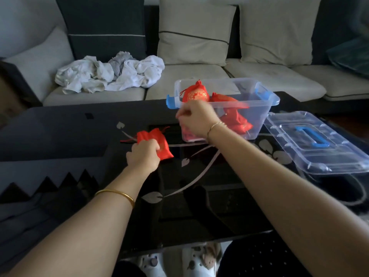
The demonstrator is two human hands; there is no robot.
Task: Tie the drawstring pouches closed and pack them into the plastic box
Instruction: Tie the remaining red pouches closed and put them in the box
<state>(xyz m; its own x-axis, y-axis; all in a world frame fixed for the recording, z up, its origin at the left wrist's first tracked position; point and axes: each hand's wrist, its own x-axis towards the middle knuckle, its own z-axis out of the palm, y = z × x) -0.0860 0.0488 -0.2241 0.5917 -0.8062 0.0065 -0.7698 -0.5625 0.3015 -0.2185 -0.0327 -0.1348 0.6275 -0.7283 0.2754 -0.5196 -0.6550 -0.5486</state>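
Your left hand [143, 154] clamped round red pouch [157, 136]; pouch lies on table [60, 132] near middle, cords trailing toward left edge. Your right hand [196, 118] raised before plastic box [257, 108], fingers curled; blurred, cannot tell whether it pinches cord. Box at far edge, packed pouches [196, 94] inside. Lid [311, 140] flat at right edge, just beside box.

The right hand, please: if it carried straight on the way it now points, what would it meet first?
Probably the clear plastic box: the right hand points away and leftward at its near corner beside the blue latch, though depth is unclear here.
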